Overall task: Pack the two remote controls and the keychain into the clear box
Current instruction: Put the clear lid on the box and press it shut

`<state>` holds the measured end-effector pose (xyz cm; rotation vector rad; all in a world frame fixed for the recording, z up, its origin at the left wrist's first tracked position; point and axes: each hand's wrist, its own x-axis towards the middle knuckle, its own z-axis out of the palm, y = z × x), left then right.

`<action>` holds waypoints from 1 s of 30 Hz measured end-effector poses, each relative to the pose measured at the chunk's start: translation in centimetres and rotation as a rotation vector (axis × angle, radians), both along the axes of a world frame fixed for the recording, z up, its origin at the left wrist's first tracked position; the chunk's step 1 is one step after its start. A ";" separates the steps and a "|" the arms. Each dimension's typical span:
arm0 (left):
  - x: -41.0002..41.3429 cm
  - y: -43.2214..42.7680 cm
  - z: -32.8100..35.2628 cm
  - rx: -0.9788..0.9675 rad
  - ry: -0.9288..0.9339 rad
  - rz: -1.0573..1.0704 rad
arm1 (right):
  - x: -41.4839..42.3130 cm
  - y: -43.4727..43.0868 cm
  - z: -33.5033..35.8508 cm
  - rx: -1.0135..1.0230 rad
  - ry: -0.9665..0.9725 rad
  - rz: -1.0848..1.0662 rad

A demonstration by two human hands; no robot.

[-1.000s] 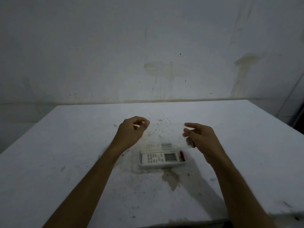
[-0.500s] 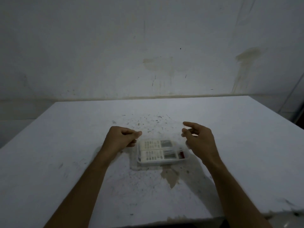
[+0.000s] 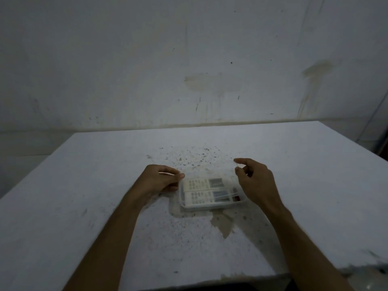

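Clear box (image 3: 212, 203) | holds both remotes (image 3: 206, 191) | light, stiff, slippery; grip rims | left hand (image 3: 161, 181), right hand (image 3: 255, 182) pinch thin clear lid (image 3: 210, 171)

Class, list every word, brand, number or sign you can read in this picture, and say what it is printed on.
None can be read.
Far remote: button labels and screen too blurred.
Near remote: button labels and screen too blurred.
Clear box, table: no print visible.
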<state>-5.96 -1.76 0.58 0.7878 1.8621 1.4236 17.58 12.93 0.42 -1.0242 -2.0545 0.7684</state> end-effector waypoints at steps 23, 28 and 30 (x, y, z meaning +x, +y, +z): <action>3.0 1.1 -1.3 -0.131 0.706 -0.323 | 0.8 0.5 -0.4 -0.084 -0.035 -0.045; 3.1 0.2 -1.8 -0.186 0.773 -0.376 | 1.1 0.6 -0.3 -0.089 -0.045 -0.047; 3.6 -0.2 -2.1 -0.183 0.704 -0.411 | 1.1 0.6 -0.3 -0.090 -0.044 -0.053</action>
